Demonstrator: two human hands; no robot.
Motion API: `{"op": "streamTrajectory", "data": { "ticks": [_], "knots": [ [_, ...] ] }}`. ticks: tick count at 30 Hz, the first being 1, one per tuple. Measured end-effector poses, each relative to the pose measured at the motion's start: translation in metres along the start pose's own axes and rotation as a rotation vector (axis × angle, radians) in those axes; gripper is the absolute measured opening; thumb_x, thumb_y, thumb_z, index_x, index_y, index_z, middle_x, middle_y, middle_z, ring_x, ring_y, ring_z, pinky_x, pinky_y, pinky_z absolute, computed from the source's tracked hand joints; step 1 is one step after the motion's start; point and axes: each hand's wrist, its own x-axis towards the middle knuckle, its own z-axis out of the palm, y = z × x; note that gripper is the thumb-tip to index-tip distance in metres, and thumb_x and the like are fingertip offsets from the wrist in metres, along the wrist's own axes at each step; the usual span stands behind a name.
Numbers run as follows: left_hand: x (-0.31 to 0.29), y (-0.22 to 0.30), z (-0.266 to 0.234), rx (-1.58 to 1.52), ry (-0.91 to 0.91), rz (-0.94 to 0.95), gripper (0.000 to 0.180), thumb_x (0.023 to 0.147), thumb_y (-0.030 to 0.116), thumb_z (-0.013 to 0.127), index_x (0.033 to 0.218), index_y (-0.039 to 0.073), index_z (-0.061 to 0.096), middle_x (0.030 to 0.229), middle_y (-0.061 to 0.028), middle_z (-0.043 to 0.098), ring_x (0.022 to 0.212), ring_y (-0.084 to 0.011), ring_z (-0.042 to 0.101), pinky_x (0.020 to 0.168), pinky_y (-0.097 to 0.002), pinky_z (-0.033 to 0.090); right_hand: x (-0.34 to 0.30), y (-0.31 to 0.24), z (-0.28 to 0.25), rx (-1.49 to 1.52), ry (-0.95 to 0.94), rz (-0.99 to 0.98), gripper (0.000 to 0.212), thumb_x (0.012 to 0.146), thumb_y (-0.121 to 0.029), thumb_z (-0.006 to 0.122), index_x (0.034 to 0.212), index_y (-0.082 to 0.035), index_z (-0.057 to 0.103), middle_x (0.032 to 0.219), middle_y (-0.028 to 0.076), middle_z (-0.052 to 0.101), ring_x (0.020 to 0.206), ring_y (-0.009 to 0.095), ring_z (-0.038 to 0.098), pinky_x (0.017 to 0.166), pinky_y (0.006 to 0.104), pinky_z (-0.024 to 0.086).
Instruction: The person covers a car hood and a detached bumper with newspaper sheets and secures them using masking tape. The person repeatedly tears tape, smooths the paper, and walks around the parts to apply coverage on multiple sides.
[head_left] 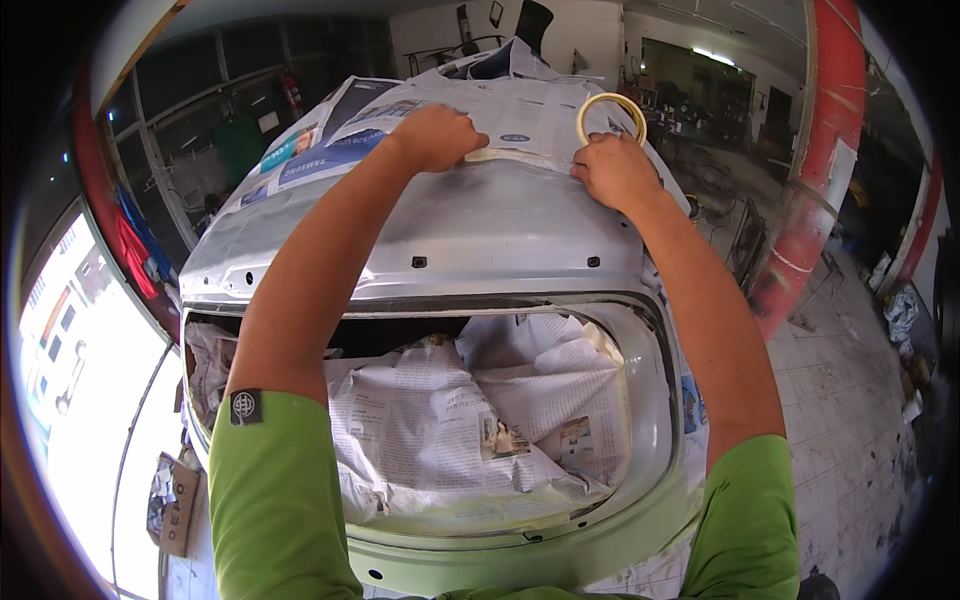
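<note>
Yellow tape roll (641, 118) in right hand (618, 172), left hand (440, 138) curled narrow at newspaper (545, 112) edge, gap between them.

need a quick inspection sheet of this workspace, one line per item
surface: silver car panel, dark holes near its lower edge
job's things: yellow tape roll; roof newspaper over the panel's far part; pale tape strip along its near edge; crumpled window newspaper filling much of the opening
clutter: cardboard box on the floor at left; crumpled silvery sheet at right
grip: left hand curled at the paper, what it pinches hidden; right hand holds the tape roll's lower part
cables: nothing seen for certain
surroundings: red pillar at right; bright opening at left
</note>
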Motion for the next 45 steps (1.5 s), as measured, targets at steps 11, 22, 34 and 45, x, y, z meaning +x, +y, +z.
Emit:
{"op": "streamTrajectory", "data": {
  "ticks": [11,22,34,45],
  "knots": [
    [-0.052,-0.051,0.049,-0.375,-0.039,-0.243,0.036,0.098,0.035,0.063,0.126,0.015,0.072,0.106,-0.0192,0.074,0.102,-0.0383,0.069,0.093,-0.0477,0.053,0.006,-0.005,0.006,0.085,-0.08,0.126,0.018,0.092,-0.022,0.07,0.103,-0.012,0.079,0.099,0.016,0.074,0.095,0.035,0.07,0.091,0.0467,0.054],
    [-0.036,-0.027,-0.018,-1.291,0.716,-0.421,0.049,0.092,0.044,0.075,0.115,0.001,0.074,0.101,-0.0131,0.075,0.093,-0.0247,0.073,0.078,-0.0343,0.058,0.059,-0.062,-0.075,0.685,0.201,-0.011,0.088,0.087,-0.013,0.061,0.164,-0.026,0.02,0.116,0.021,0.07,0.106,0.04,0.067,0.095,0.0463,0.052],
    [-0.036,-0.011,-0.019,-1.615,0.621,-0.45,0.044,0.1,0.034,0.07,0.125,-0.001,0.06,0.115,-0.0098,0.066,0.104,-0.0177,0.066,0.087,-0.0332,0.056,0.065,-0.082,-0.075,0.834,0.209,-0.081,0.076,0.09,-0.018,0.051,0.163,-0.026,0.029,0.08,0.013,0.066,0.081,0.031,0.062,0.085,0.044,0.05],
    [-0.027,0.003,-0.024,-1.889,0.78,-0.324,0.026,0.102,0.02,0.067,0.118,0.001,0.071,0.107,-0.0055,0.071,0.099,-0.0144,0.067,0.089,-0.0306,0.058,0.046,-0.073,-0.073,0.967,0.216,-0.14,0.077,0.085,-0.013,0.046,0.161,-0.027,0.037,0.065,0.009,0.055,0.061,0.024,0.051,0.067,0.038,0.046]
  ]
}}
